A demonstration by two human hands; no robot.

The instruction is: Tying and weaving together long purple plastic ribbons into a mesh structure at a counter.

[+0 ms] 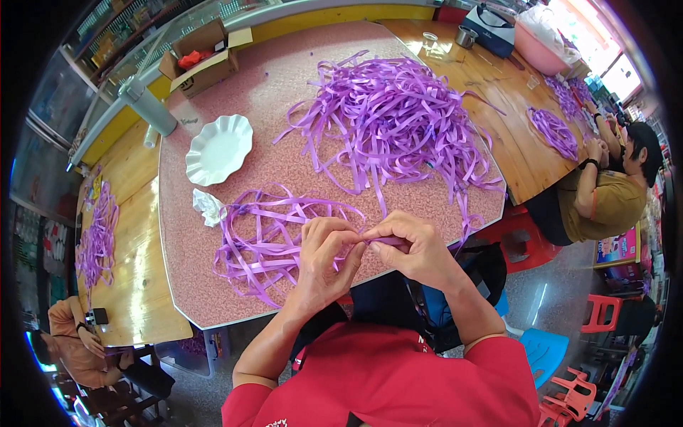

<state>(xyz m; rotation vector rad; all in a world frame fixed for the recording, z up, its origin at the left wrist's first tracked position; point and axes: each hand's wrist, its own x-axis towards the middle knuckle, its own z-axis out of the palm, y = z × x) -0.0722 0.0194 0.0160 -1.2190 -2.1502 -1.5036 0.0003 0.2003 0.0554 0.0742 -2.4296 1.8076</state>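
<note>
Both of my hands meet over the near edge of the pink speckled table [213, 299], fingertips almost touching. My left hand [329, 255] pinches a purple ribbon [365, 240], and my right hand [413, 249] grips the same ribbon with thumb and bent fingers. The exact spot between the fingertips is partly hidden. To the left of my left hand lies a loose, looped pile of purple ribbons [260, 245]. Beyond my hands a much larger tangled heap of purple ribbons [391, 121] covers the far right part of the table, some strands hanging over its right edge.
A white scalloped plate [219, 149] and crumpled white tissue [207, 207] lie at left. Behind stand a grey-green bottle [148, 107] and an open cardboard box [206, 60]. Co-workers sit at wooden tables right [605, 178] and lower left [82, 341]. A red stool [518, 238] stands near my right.
</note>
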